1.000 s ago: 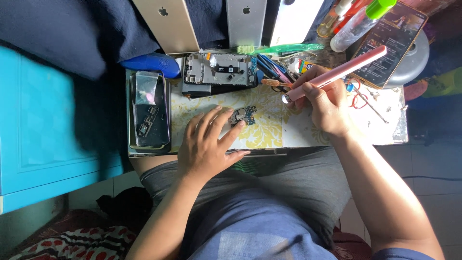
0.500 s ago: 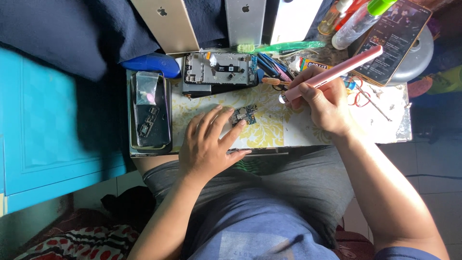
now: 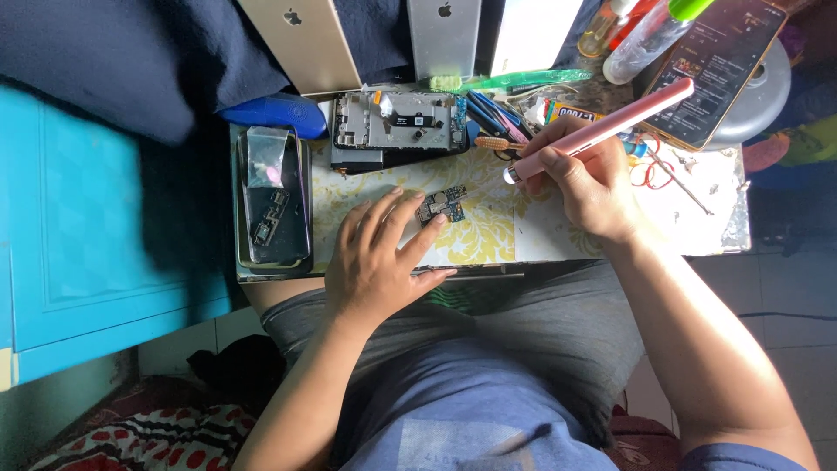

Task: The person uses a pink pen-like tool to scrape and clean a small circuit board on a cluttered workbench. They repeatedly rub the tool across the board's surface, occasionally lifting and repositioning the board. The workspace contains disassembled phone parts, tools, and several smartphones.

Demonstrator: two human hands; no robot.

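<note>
My left hand (image 3: 377, 262) lies flat on the small work board, fingertips pressing a small dark circuit board (image 3: 441, 206) against the yellow patterned mat (image 3: 475, 240). My right hand (image 3: 582, 179) grips a long pink pen-shaped tool (image 3: 602, 131), whose tip hovers to the right of the circuit board, a little above the mat. An opened phone chassis (image 3: 397, 129) lies just beyond the circuit board.
A phone frame with loose parts (image 3: 273, 201) lies at the left. Three phone backs lean at the far edge. Tweezers, a green toothbrush (image 3: 514, 81), bottles, a phone (image 3: 715, 65) and a blue cabinet (image 3: 96, 227) surround the board.
My right hand and the pink tool have shifted slightly left and up. My left hand stays on the circuit board.
</note>
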